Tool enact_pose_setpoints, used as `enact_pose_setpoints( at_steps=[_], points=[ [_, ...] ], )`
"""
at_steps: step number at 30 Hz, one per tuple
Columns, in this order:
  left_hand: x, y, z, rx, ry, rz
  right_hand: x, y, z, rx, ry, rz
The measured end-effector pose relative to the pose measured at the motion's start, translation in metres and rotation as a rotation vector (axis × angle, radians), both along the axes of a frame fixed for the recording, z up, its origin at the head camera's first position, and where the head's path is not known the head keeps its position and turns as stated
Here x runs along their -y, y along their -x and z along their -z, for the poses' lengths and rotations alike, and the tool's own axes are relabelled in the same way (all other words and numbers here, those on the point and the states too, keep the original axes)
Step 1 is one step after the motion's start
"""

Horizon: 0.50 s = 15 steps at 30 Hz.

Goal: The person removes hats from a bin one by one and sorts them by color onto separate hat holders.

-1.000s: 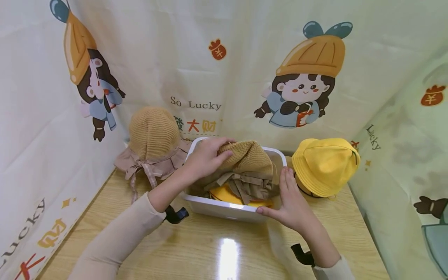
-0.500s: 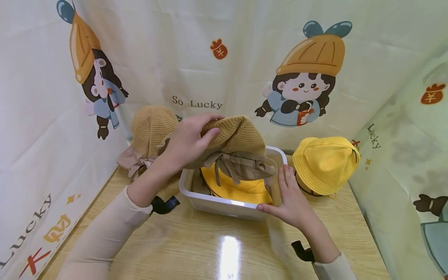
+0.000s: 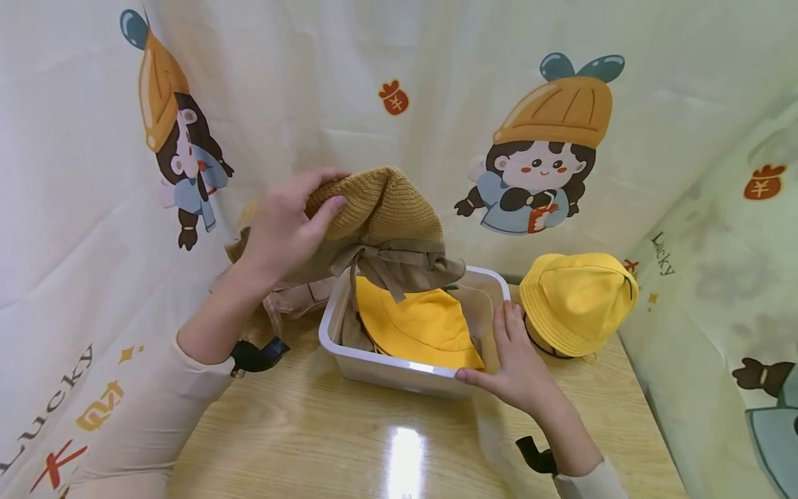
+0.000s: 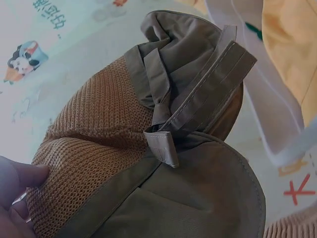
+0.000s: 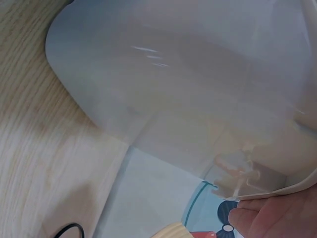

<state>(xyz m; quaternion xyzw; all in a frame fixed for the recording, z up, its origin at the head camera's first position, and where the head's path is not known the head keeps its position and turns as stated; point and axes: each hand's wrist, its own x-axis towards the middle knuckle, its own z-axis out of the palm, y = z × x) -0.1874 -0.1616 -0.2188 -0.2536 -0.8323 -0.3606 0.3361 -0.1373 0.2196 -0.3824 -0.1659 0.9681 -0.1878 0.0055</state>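
My left hand (image 3: 283, 229) pinches the crown of a tan knit sun hat (image 3: 389, 215), its thumb pressed on the knit in the left wrist view. The hat, with a brown fabric brim and a tied bow (image 4: 161, 129), hangs above the left part of a white plastic bin (image 3: 399, 381). Inside the bin lies a yellow bucket hat (image 3: 411, 326), with brown cloth (image 3: 354, 331) beside it. My right hand (image 3: 520, 367) rests on the bin's front right corner, fingers straight along the side rim and thumb on the front rim.
Right of the bin, another yellow bucket hat (image 3: 580, 305) sits on a stand. At the back left, a second knit hat with a pinkish brim (image 3: 305, 298) is mostly hidden behind my left hand. Printed curtains (image 3: 430, 138) border the wooden table (image 3: 312, 430).
My left hand has lifted the knit sun hat up out of the bin and carried it left, uncovering the yellow hat inside. My right hand has stayed at the bin's corner.
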Motion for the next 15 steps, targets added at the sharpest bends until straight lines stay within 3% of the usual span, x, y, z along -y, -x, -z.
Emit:
enact_pose_setpoints(
  at_steps=[7, 15],
  points=[
    [0.02, 0.001, -0.015, -0.076, -0.035, -0.098, -0.001, -0.001, 0.003, -0.008, 0.005, -0.002],
    [0.042, 0.004, -0.025, -0.143, -0.186, -0.21, -0.002, 0.0, 0.001, -0.004, -0.011, 0.002]
  ],
)
